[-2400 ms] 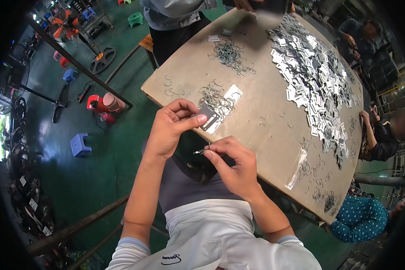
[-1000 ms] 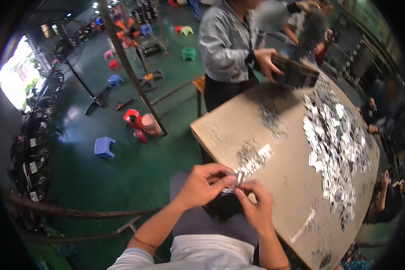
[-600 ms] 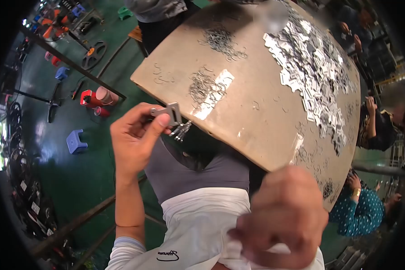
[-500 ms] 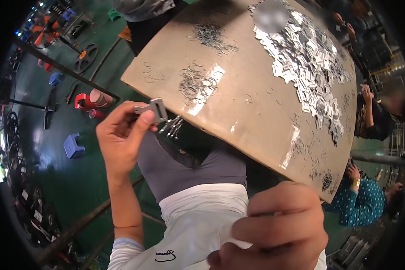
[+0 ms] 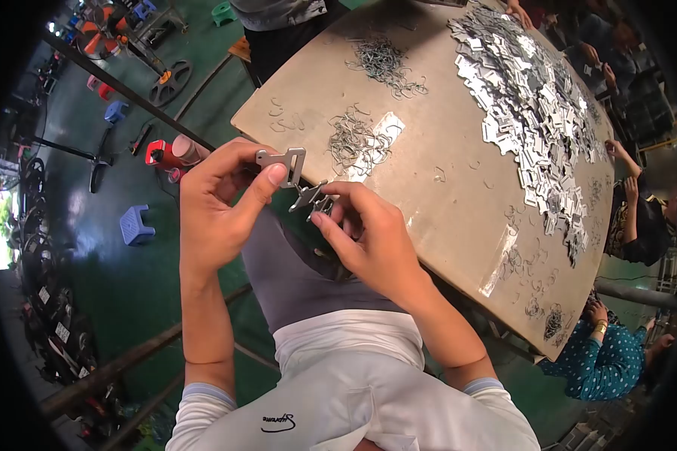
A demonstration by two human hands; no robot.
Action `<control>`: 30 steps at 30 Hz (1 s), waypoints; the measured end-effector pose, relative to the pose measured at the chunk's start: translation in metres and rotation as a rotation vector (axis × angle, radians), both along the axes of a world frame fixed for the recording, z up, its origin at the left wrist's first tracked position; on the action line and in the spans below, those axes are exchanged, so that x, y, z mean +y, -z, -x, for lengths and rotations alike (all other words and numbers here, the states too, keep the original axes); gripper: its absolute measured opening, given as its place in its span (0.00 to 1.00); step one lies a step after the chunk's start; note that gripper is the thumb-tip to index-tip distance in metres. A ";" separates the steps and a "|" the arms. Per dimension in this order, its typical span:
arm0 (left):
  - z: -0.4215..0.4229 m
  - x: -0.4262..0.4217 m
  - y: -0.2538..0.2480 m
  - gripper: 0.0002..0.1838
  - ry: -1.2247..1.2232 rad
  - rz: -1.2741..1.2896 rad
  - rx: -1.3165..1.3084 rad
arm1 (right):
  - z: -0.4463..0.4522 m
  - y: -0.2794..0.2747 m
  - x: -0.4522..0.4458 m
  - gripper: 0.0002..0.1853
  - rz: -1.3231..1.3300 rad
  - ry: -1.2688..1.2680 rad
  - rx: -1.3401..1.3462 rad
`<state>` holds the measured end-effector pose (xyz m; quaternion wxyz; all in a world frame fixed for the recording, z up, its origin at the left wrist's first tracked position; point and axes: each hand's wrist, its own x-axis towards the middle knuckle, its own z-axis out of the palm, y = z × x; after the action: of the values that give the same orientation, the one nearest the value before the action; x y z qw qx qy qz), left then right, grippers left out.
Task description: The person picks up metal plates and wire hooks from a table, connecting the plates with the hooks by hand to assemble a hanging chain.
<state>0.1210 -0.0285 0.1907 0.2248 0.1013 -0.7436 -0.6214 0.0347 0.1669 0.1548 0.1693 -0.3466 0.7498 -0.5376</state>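
Note:
My left hand (image 5: 229, 199) pinches a flat slotted metal plate (image 5: 294, 167) between thumb and fingers, just off the table's near edge. Close to its right, my right hand (image 5: 372, 237) has thumb and fingers closed on small metal pieces (image 5: 313, 199), which lie right beside the plate. Their exact shape is partly hidden by my fingers. Beyond my hands, a tangle of thin wire hooks (image 5: 353, 143) lies on the tan table (image 5: 429, 195).
A large heap of metal plates (image 5: 530, 113) covers the table's far right. More wire hooks (image 5: 381, 60) lie at the back and at the right corner (image 5: 554, 323). Co-workers stand or sit round the table. A blue stool (image 5: 135, 225) stands on the floor at left.
My right hand has moved from low in front of my body up to the metal pieces beside the plate. The view has shifted; my left hand still holds the plate.

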 end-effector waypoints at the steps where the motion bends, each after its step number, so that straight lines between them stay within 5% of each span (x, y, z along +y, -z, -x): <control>1: 0.001 -0.001 -0.002 0.07 0.017 0.014 -0.012 | -0.002 0.000 -0.005 0.13 0.038 0.030 0.005; 9: 0.003 -0.008 -0.004 0.11 0.081 -0.103 -0.088 | -0.002 0.019 -0.030 0.05 0.287 0.056 0.200; 14: 0.003 -0.014 0.002 0.12 0.042 -0.116 -0.087 | 0.002 0.016 -0.025 0.08 0.227 0.025 0.120; 21: -0.003 -0.016 -0.012 0.10 -0.083 -0.003 0.042 | 0.066 0.048 0.032 0.11 0.045 0.412 0.078; 30: -0.024 -0.044 -0.023 0.14 -0.190 0.110 0.104 | 0.083 0.065 0.088 0.11 -0.066 0.546 0.012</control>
<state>0.1452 -0.0726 0.2135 0.3264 0.1265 -0.7510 -0.5598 -0.0478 0.2546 0.0899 0.0247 -0.1292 0.8335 -0.5367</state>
